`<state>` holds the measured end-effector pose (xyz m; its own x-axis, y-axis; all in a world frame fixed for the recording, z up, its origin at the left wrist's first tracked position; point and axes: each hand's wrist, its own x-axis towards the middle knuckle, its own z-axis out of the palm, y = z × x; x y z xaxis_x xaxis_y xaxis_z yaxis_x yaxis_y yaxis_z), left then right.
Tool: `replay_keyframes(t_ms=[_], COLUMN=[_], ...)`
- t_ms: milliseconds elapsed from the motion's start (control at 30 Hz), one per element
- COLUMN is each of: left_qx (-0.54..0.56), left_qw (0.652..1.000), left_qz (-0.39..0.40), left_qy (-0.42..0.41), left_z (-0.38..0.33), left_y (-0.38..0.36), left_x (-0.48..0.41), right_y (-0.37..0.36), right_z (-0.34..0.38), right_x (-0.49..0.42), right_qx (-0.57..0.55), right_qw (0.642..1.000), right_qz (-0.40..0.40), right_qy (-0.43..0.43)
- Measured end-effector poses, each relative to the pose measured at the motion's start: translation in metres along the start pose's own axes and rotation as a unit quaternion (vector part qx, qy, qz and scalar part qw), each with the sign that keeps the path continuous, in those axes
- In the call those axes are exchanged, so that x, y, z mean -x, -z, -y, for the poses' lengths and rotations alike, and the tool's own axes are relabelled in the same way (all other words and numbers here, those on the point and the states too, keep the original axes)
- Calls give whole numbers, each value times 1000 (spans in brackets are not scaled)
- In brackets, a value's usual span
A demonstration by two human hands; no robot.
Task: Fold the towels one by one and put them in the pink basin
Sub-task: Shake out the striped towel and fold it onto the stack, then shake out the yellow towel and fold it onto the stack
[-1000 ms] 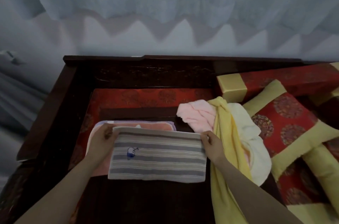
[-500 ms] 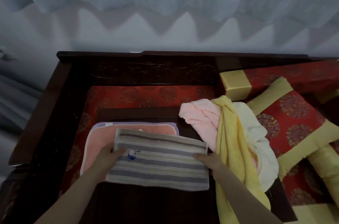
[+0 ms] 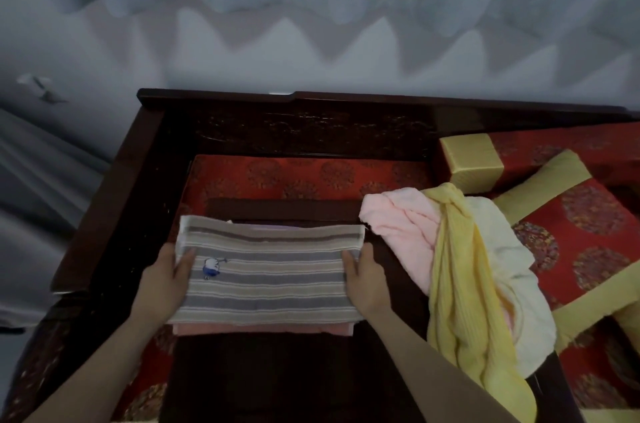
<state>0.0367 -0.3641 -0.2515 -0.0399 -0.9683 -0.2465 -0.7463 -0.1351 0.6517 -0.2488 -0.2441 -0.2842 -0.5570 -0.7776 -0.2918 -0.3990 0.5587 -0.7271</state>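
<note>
A folded grey-and-beige striped towel (image 3: pixel 273 273) with a small blue embroidered figure lies flat in the middle. It rests on a folded pink towel (image 3: pixel 263 328), of which only the near edge shows. My left hand (image 3: pixel 162 280) holds the striped towel's left edge and my right hand (image 3: pixel 367 278) holds its right edge. To the right lies a heap of unfolded towels: a pink one (image 3: pixel 401 225), a yellow one (image 3: pixel 457 287) and a cream one (image 3: pixel 505 270). I cannot make out the pink basin.
Everything sits on a dark wooden seat with a carved back (image 3: pixel 311 131) and a red patterned cushion (image 3: pixel 304 176). Red-and-gold pillows (image 3: pixel 585 235) crowd the right side. A dark armrest (image 3: pixel 114 200) runs along the left. Pale curtains hang behind.
The striped towel has shifted left and forward, and now covers the pink towel almost wholly. My hands slid from its far corners to its side edges.
</note>
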Motion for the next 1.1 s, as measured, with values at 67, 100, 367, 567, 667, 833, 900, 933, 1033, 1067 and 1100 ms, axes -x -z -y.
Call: replay_keyframes(t_ms=[67,100,367,567,667,833,900,933,1033,1067,1100], left_qx=[-18,-23,-29,96,167,247,282,304,354,364,364], left_qw=[998,997,994,988,956,896,877,867,842,839,844], left_qz=[21,29,-100,63,237,356,366,366,373,371,363], left_qy=[49,75,22,-102,-48,98,133,147,162,160,152], left_z=[17,22,-8,-129,-180,-214,-218,-219,-230,-234,-238], left_y=[-8,-12,-4,-75,-144,-217,-230,-234,-239,-240,-240], left_x=[-4,-4,-11,24,55,92,96,96,92,89,85], right_y=[-10,-12,37,150,183,186,188,188,189,188,185], right_z=[1,1,-9,-68,-103,-126,-117,-108,-85,-83,-81], right_x=[-3,-4,-7,-13,-30,-46,-44,-38,-13,-6,0], right_qx=[25,30,29,112,154,120,21,-65,-241,-229,-194], right_qw=[999,999,999,989,976,978,991,992,970,973,979], right_qz=[16,18,15,-96,-109,-69,-75,-68,-1,26,48], right_qy=[-18,-25,-24,-28,-112,-158,-107,-79,-5,20,45])
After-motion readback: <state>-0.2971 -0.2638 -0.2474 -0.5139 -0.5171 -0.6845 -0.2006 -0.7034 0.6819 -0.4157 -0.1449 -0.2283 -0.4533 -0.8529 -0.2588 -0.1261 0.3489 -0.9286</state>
